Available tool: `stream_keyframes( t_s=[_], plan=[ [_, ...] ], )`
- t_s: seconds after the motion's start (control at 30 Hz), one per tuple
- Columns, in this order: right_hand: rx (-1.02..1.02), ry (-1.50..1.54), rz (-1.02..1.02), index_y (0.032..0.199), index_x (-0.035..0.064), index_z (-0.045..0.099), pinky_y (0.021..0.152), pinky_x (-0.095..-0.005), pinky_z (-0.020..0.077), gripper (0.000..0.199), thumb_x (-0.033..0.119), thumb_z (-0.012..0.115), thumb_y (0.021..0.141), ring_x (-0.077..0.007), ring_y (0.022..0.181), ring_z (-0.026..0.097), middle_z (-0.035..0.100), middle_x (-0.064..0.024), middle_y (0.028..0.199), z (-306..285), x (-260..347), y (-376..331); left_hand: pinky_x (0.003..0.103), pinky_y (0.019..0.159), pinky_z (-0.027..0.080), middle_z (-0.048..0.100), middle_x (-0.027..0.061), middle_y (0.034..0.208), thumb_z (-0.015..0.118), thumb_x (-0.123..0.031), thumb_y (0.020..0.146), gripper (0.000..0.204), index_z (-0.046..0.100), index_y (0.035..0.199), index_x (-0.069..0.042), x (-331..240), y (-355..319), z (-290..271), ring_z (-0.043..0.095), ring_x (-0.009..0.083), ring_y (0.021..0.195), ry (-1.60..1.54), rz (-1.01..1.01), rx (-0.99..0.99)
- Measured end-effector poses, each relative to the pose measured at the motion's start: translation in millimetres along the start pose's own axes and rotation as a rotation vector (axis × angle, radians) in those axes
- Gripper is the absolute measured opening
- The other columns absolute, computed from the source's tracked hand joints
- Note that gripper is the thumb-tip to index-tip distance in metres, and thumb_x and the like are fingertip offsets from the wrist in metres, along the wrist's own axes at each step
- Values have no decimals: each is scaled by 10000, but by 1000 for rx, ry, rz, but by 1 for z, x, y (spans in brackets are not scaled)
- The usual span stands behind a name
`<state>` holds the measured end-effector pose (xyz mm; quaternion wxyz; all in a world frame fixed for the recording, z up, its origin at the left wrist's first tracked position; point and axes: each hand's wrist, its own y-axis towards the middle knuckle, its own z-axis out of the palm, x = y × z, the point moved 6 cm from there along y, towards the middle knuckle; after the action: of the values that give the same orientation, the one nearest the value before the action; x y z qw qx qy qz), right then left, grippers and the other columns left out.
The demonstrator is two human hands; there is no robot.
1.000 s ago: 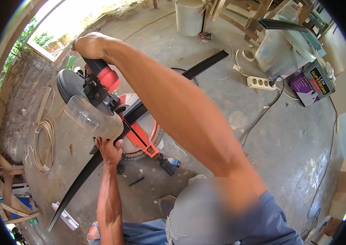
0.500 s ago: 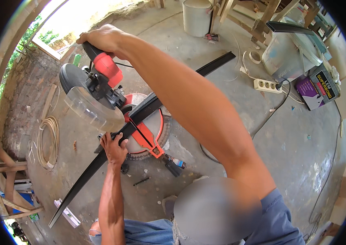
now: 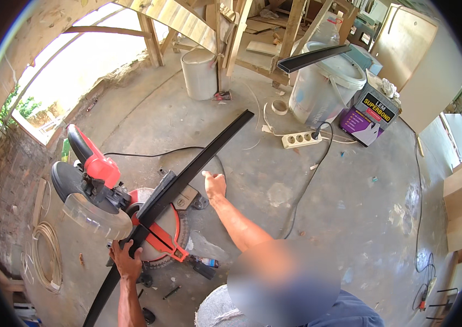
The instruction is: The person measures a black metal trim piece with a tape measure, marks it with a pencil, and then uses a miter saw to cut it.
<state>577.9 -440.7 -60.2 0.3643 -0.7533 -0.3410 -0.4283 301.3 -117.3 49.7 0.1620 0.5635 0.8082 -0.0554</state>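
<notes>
A long black channel-shaped profile lies diagonally across the red and grey miter saw. My left hand grips the profile beside the saw's near-left side, fingers over it and thumb apart. My right hand hovers just right of the profile's far half, not touching it. Its thumb stands away from half-curled fingers, and nothing shows in it. The saw's head, with its red and black handle, is raised over the left side. A clear plastic guard hangs below the head, close to my left hand.
A power strip with a black cord lies right of the profile's far end. Behind it stand a large bucket with another black profile across it, and a purple-black box. Coiled cable lies left; a white bucket stands farther back.
My right hand has let go of the saw handle and come down to the right, beside the profile. The left hand keeps its grip. The view has swung to the right.
</notes>
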Motion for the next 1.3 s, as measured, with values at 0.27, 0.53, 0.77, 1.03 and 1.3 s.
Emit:
stream_keyframes(
  t_s=[0.27, 0.53, 0.77, 1.03, 1.3],
  plan=[
    [659, 491, 147, 912, 69, 723, 585, -324, 482, 247, 289, 824, 863, -140, 687, 660, 724, -36, 827, 70, 23, -17, 508, 1115, 337, 579, 211, 1333, 870, -214, 729, 354, 755, 1019, -47, -12, -20, -84, 502, 387, 1316, 43, 10, 268],
    [666, 541, 39, 931, 38, 704, 656, -304, 552, 188, 165, 831, 878, -139, 693, 667, 727, -51, 844, 39, 48, -27, 429, 1038, 416, 662, 123, 1193, 860, -264, 798, 347, 743, 1035, -38, -116, -49, -195, 597, 342, 1166, -135, 10, 208],
    [639, 588, -15, 1098, -36, 624, 673, -313, 579, 310, 104, 811, 895, -175, 769, 686, 706, -95, 958, -39, 73, -75, 448, 1000, 457, 686, 113, 1194, 877, -257, 775, 441, 704, 1120, -46, -129, -65, -227, 622, 369, 1125, -191, 65, 212],
    [510, 488, -191, 1165, -12, 604, 730, -321, 606, 313, 94, 781, 930, -173, 855, 704, 717, -85, 1001, -180, 69, -65, 442, 1008, 466, 676, 124, 1217, 861, -261, 787, 473, 681, 1161, -34, -123, -80, -237, 604, 388, 1113, -199, 75, 204],
    [438, 311, -528, 1114, -12, 609, 722, -307, 618, 202, 57, 730, 967, -133, 820, 676, 684, -62, 938, -237, 121, -105, 444, 1026, 456, 649, 128, 1245, 824, -305, 828, 500, 655, 1214, -35, -113, -82, -241, 579, 386, 1142, -130, 120, 184]
  ],
)
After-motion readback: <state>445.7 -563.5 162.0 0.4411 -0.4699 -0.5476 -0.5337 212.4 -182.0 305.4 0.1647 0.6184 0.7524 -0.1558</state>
